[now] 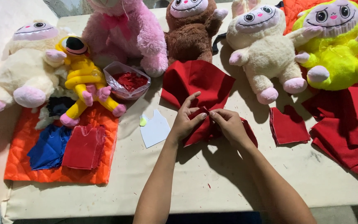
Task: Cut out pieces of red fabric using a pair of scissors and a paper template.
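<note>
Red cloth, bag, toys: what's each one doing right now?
Red cloth: bunched, pinched by both hands.
Left hand: gripping cloth.
Right hand: gripping cloth.
Plastic bag: open, red scraps inside.
Red pile: stacked flat on orange mat.
Plush toys: lying in a row.

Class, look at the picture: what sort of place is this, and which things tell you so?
Probably a toy-making or sewing workbench. Plush toys line the table, stacks of cut red felt lie about, and both hands fold a red cloth beside a paper pattern.
</note>
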